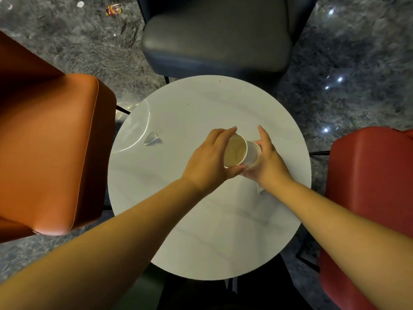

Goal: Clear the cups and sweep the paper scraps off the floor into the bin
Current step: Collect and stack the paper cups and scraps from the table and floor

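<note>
A dark speckled stone floor (357,52) spreads under a round white table (201,231), my landmark here. Over the middle of the table my left hand (207,162) curls around a paper cup (235,150), thumb below and fingers over its rim, its open mouth tilted toward me. My right hand (267,161) grips a second cup (254,153) just beside it, and the first cup sits partly inside the second. On the table's left side lies a small clear scrap (153,138), with a clear plastic sheet (134,130) hanging over the left edge. A paper bit (260,189) peeks out beneath my right wrist. Beyond the table stands a dark chair (216,39), left an orange chair (51,142), right a red chair (368,198). On the floor far beyond the table, to the left, lie a red wrapper (114,9) and a white scrap (80,4).
</note>
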A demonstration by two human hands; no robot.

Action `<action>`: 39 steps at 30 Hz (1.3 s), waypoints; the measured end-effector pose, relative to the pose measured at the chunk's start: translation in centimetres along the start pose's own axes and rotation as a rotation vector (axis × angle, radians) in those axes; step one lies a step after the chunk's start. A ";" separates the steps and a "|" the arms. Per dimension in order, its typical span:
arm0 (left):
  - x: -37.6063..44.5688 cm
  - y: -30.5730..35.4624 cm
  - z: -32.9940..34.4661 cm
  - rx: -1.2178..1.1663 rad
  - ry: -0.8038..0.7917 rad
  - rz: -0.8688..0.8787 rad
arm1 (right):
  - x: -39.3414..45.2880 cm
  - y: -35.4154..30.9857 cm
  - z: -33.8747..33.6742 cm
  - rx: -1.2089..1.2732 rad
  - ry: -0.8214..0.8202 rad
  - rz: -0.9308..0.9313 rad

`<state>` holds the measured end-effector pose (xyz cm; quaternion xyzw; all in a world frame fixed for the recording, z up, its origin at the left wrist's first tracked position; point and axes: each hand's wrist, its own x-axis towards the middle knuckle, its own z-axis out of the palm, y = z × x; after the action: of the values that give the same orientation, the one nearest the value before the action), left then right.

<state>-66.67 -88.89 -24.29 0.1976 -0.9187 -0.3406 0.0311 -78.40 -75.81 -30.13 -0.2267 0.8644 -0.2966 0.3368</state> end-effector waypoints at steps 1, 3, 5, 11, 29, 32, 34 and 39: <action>0.1 -0.1 0.5 0.022 -0.012 0.000 | -0.3 0.4 -0.1 0.026 0.002 0.006; 0.4 -0.1 1.4 0.083 -0.031 0.007 | -0.8 1.2 -0.4 0.070 0.002 0.023; 0.9 0.1 2.2 0.156 -0.069 0.009 | -1.4 2.1 -0.9 0.080 0.001 0.019; 1.8 0.5 3.5 0.090 -0.140 -0.125 | -2.0 2.2 -1.9 0.105 -0.001 0.003; -6.4 -10.6 4.2 -0.001 -0.126 -0.617 | -1.5 0.0 0.5 -0.022 -0.061 -0.140; -6.4 -10.9 4.5 0.017 -0.159 -0.650 | -1.8 -0.1 0.9 -0.023 -0.066 -0.152; -6.4 -11.0 4.5 0.022 -0.170 -0.664 | -1.9 -0.3 1.2 -0.025 -0.071 -0.159; -6.4 -10.4 4.0 -0.006 -0.142 -0.682 | -2.0 -0.6 1.5 -0.029 -0.086 -0.165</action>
<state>-58.02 -91.15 -33.51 0.4689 -0.7986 -0.3471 -0.1482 -75.88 -75.60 -29.78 -0.3145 0.8318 -0.3006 0.3446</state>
